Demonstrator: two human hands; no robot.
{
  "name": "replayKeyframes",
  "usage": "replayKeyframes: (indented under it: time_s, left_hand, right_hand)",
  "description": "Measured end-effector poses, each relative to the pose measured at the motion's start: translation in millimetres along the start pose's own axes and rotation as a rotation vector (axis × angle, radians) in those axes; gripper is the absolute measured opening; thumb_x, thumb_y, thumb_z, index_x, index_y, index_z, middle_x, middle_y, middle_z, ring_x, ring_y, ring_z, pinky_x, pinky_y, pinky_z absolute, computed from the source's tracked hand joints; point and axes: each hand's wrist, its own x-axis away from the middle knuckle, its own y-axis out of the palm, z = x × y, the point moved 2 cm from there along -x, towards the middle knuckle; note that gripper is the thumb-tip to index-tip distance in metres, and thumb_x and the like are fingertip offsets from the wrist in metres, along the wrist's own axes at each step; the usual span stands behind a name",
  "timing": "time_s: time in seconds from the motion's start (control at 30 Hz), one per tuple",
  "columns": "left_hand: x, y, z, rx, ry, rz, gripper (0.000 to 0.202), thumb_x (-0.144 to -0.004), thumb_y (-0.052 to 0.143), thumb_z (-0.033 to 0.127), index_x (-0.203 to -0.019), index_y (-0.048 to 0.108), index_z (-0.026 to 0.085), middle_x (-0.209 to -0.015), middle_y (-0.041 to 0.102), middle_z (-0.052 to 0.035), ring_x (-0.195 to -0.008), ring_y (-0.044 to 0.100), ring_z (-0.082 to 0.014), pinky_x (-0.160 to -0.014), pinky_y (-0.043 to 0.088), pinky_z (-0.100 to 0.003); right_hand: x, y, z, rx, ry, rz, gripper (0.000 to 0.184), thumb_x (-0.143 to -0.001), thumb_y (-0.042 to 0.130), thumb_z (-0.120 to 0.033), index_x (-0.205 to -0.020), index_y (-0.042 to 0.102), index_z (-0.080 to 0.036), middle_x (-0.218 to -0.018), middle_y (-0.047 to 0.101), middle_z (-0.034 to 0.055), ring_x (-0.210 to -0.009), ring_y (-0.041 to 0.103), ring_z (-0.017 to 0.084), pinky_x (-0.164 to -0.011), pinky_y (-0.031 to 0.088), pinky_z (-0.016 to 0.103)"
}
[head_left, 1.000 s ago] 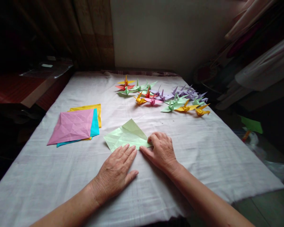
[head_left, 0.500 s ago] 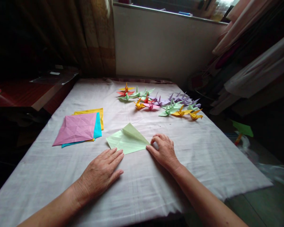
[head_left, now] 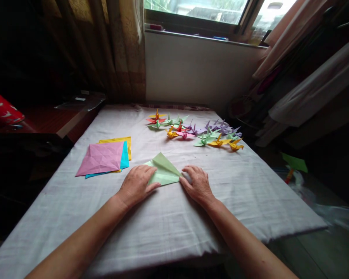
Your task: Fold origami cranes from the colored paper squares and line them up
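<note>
A pale green sheet of origami paper (head_left: 165,170), partly folded, lies on the white cloth in front of me. My left hand (head_left: 137,181) rests across its left part with the fingers flat and the thumb apart along the near edge, covering the left corner. At the pointed right corner my right hand (head_left: 197,183) has its fingers bent and its thumb on the paper's tip, gripping it there. To the left is a stack of creased squares: a pink sheet (head_left: 103,158) on top, a blue sheet (head_left: 125,155) and a yellow sheet (head_left: 129,143) showing beneath.
Several folded paper cranes in yellow (head_left: 219,142), green (head_left: 206,137), purple (head_left: 222,126) and red stand at the table's far side. A dark wooden surface (head_left: 46,122) adjoins on the left. Hanging clothes (head_left: 299,93) are at the right, with a window behind.
My left hand has slid up and right onto the green paper, covering its left corner. The right hand stays at the right corner. The camera view has tilted up slightly, showing more window.
</note>
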Motion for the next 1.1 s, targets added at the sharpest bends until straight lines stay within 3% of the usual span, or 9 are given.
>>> replayKeyframes:
  time_s: [0.1,0.23,0.33,0.5,0.63,0.8,0.97,1.1]
  left_hand:
    - [-9.7,5.5,6.7,-0.012,-0.028,-0.067,0.038,-0.079,0.073,0.043,-0.109,0.065,0.020,-0.112,0.067,-0.0104,-0.107,0.060,-0.0290,-0.097,0.043,-0.044]
    - [-10.8,3.6,11.0,-0.017,-0.014,-0.075,0.024,-0.079,0.072,0.036,-0.095,0.064,0.021,-0.102,0.066,-0.0077,-0.102,0.059,-0.0277,-0.093,0.044,-0.043]
    - [-4.4,-0.5,13.0,0.002,0.049,-0.051,0.008,-0.082,0.064,0.021,-0.089,0.061,0.020,-0.099,0.067,-0.0065,-0.097,0.061,-0.0249,-0.088,0.047,-0.040]
    - [18.5,-4.6,8.9,0.134,0.166,-0.060,0.011,-0.082,0.055,0.011,-0.082,0.057,0.021,-0.100,0.071,-0.0041,-0.094,0.066,-0.0196,-0.092,0.047,-0.037]
    - [35.1,-5.4,1.8,0.274,0.184,-0.078,0.011,-0.082,0.056,0.010,-0.080,0.055,0.021,-0.109,0.072,-0.0034,-0.102,0.066,-0.0191,-0.097,0.046,-0.039]
    - [40.3,-3.9,-4.0,0.381,0.140,-0.061,0.009,-0.082,0.056,0.012,-0.080,0.054,0.021,-0.111,0.073,-0.0045,-0.107,0.066,-0.0209,-0.100,0.047,-0.041]
    - [40.5,-0.8,-8.3,0.455,0.048,-0.069,0.005,-0.085,0.054,0.017,-0.086,0.058,0.021,-0.106,0.074,-0.0049,-0.108,0.067,-0.0225,-0.108,0.040,-0.050]
    - [37.7,-5.3,-10.3,0.505,-0.008,-0.059,0.013,-0.086,0.055,0.022,-0.096,0.063,0.021,-0.100,0.074,-0.0060,-0.094,0.069,-0.0202,-0.090,0.053,-0.037]
  right_hand:
    - [-2.7,-0.6,3.2,-0.026,-0.045,-0.006,0.037,-0.086,0.050,-0.016,-0.121,0.061,-0.022,-0.119,0.066,0.0091,-0.110,0.058,0.024,-0.092,0.042,0.038]
    - [-18.2,-9.2,-1.8,0.088,-0.240,-0.087,0.058,-0.079,0.049,-0.002,-0.129,0.061,-0.030,-0.138,0.057,0.0075,-0.123,0.053,0.025,-0.097,0.041,0.039]
    - [-35.9,-19.2,-11.4,0.215,-0.438,-0.204,0.058,-0.084,0.051,-0.002,-0.130,0.061,-0.035,-0.151,0.044,0.0076,-0.135,0.044,0.028,-0.105,0.036,0.046]
    - [-48.4,-25.8,-16.8,0.261,-0.685,-0.332,0.047,-0.088,0.054,-0.005,-0.124,0.065,-0.032,-0.153,0.040,0.0056,-0.140,0.039,0.026,-0.111,0.032,0.048]
    - [-38.8,-21.5,-7.3,0.268,-0.635,-0.313,0.035,-0.091,0.053,-0.010,-0.118,0.068,-0.025,-0.149,0.046,0.0081,-0.138,0.042,0.027,-0.109,0.035,0.049]
    - [-20.7,-21.1,-5.5,0.210,-0.572,-0.298,0.045,-0.088,0.048,-0.008,-0.128,0.062,-0.024,-0.143,0.055,0.0080,-0.133,0.049,0.024,-0.108,0.037,0.045]
    - [-13.9,-21.5,-13.5,0.100,-0.585,-0.261,0.048,-0.081,0.058,-0.010,-0.124,0.065,-0.030,-0.149,0.047,0.0072,-0.138,0.043,0.025,-0.110,0.033,0.045]
    - [-17.2,-16.0,-13.7,0.101,-0.512,-0.294,0.039,-0.076,0.065,-0.013,-0.111,0.072,-0.030,-0.152,0.042,0.0093,-0.140,0.038,0.030,-0.110,0.031,0.050]
